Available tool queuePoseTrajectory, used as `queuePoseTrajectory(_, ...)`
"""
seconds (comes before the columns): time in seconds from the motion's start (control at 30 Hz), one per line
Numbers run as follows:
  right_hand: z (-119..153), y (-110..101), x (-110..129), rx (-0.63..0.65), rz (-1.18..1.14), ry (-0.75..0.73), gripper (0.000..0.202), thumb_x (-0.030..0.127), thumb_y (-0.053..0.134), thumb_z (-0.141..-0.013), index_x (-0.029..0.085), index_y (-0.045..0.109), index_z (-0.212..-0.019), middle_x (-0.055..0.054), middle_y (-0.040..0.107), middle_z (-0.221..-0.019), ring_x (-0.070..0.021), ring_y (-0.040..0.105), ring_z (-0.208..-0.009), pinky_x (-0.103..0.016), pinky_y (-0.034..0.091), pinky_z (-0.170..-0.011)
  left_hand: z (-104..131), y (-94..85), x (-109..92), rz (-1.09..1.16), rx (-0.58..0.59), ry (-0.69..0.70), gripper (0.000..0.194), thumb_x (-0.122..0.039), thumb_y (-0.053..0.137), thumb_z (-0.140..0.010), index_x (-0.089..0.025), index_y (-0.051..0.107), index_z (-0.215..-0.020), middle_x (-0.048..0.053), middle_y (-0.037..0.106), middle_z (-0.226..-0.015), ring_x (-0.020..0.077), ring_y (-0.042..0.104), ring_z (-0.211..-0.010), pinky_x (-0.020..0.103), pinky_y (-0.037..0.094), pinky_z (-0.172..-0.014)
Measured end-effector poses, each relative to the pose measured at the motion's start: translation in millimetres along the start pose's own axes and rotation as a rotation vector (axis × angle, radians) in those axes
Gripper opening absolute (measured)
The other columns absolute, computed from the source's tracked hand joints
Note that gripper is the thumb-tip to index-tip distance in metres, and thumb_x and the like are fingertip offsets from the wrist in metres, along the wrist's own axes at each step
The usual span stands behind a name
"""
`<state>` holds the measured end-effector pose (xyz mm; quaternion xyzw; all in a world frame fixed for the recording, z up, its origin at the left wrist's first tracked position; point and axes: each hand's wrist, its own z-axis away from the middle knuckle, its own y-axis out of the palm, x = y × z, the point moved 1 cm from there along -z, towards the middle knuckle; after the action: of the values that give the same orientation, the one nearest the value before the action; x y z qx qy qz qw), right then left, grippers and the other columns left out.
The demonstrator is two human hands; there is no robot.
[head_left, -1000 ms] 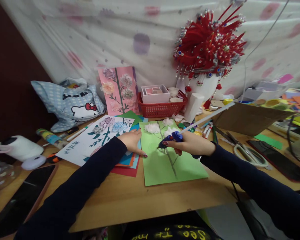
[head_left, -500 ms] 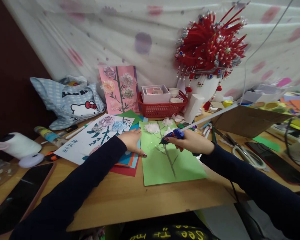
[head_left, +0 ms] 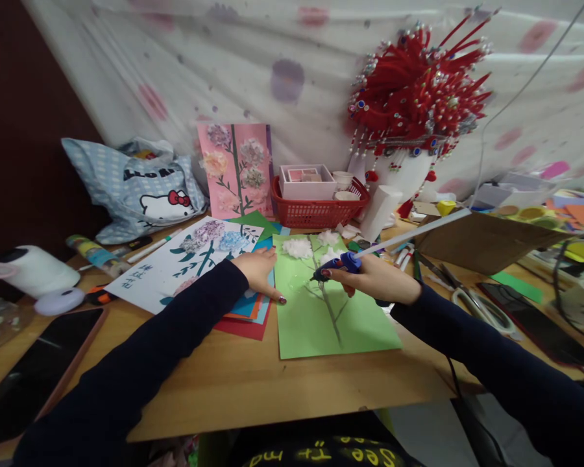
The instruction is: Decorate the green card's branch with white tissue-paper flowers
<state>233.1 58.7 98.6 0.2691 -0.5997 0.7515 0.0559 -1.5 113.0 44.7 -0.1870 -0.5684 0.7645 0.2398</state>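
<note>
From where I'm standing, the green sheet [head_left: 302,331] lies flat near the middle of the wooden surface [head_left: 214,389], a drawn branch [head_left: 331,311] running up it and fluffy white blossoms [head_left: 296,248] towards its eleven and twelve o'clock. The right hand [head_left: 382,279] is curled firmly round a blue glue gun [head_left: 343,263], whose dark nozzle points towards nine o'clock, just over the branch; a long white glue stick [head_left: 418,230] juts from its back, between two and three o'clock. The left hand [head_left: 259,272] is pressed down at the sheet's nine o'clock, palm down, thumb spread away from the other fingers, over a stack of coloured papers [head_left: 243,327]. Around the sheet, a pink flower card [head_left: 214,194] leans at eleven o'clock, a red basket [head_left: 311,213] sits at twelve, a beaded red headdress [head_left: 413,97] stands at one, and scissors [head_left: 484,308] lie at three.
</note>
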Motion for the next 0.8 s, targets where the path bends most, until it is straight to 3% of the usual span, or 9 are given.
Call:
queuePoseTrajectory(0.2,-0.7,2.4,-0.3,-0.015,0.003,-0.005,0.055,0.063,0.044,-0.078,0.017,0.06,-0.054,-0.002,0.06,-0.052,-0.0111,0.053,-0.049,-0.024,0.039,-0.053,-1.0,1.2,1.3,0.036,-0.01,0.006,0.121,-0.079,0.055,-0.05,-0.002,0.025,-0.139,0.022,0.015,-0.148,0.0369,0.017,-0.135,0.04,0.022,-0.108)
queuePoseTrajectory(0.47,4.0,3.0,-1.0,-0.007,0.001,-0.071,0.039,0.053,0.048,-0.08,0.019,0.068,-0.082,0.003,0.051,-0.046,-0.0094,0.044,-0.042,-0.023,0.035,-0.047,-0.3,0.3,1.6,0.044,-0.003,-0.001,0.121,-0.079,0.056,-0.05,-0.003,0.026,-0.139,0.023,0.013,-0.148,0.0367,0.016,-0.135,0.039,0.022,-0.107)
queuePoseTrajectory(0.7,7.0,1.7,3.3,0.019,0.015,-0.079,0.051,0.056,0.045,-0.08,0.016,0.061,-0.053,-0.001,0.058,-0.05,-0.0103,0.051,-0.048,-0.023,0.038,-0.053,0.2,0.4,1.4,0.063,-0.011,0.002,0.12,-0.079,0.057,-0.049,-0.005,0.027,-0.139,0.022,0.015,-0.148,0.0378,0.017,-0.135,0.041,0.022,-0.107)
queuePoseTrajectory(0.8,4.7,2.5,5.0,-0.004,0.034,-0.034,0.053,0.058,0.044,-0.08,0.017,0.061,-0.052,-0.001,0.057,-0.049,-0.0095,0.049,-0.045,-0.023,0.037,-0.051,0.2,0.7,1.7,0.055,-0.011,0.006,0.121,-0.079,0.056,-0.05,-0.001,0.028,-0.138,0.024,0.014,-0.148,0.0371,0.017,-0.135,0.039,0.02,-0.108)
